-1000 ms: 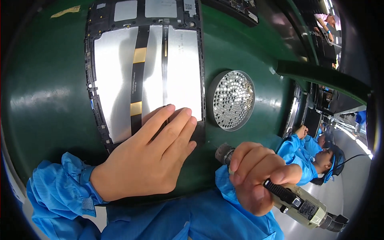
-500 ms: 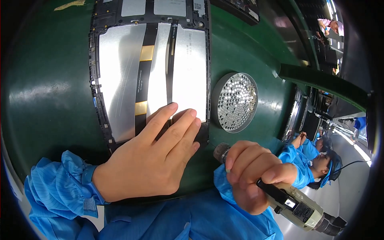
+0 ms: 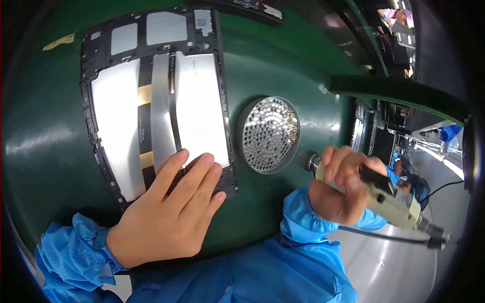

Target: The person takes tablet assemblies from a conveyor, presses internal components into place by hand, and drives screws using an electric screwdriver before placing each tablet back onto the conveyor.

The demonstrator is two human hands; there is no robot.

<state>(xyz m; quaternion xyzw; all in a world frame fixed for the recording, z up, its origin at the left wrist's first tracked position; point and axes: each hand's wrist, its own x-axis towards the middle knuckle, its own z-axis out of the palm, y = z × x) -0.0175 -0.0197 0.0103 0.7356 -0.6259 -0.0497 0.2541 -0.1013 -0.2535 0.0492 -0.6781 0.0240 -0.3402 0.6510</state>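
Observation:
An opened tablet body (image 3: 162, 101) lies on the green table, with bright silver panels, dark flat ribbon cables and a black frame. My left hand (image 3: 164, 217) rests on its near end, fingers stretched out and lying flat, the fingertips on the silver panel and cable. My right hand (image 3: 336, 184) is wrapped round a pale electric screwdriver (image 3: 399, 204), held in the air right of the tablet. The screwdriver's nose points left; its cord end points right. Between tablet and right hand stands a round grey dish (image 3: 240, 139) with a perforated plate and many small screws (image 3: 291, 130).
A yellowish scrap (image 3: 59, 42) lies at the far left. Another dark device part (image 3: 247, 10) sits at the far edge. A green bar (image 3: 394, 93) crosses at the right. Beyond it are a person in a dark cap (image 3: 418, 188) and a person in pink (image 3: 388, 14).
The tablet appears further left and lower in view, with my left hand still on it. My right hand has lifted the screwdriver and swung it to the right.

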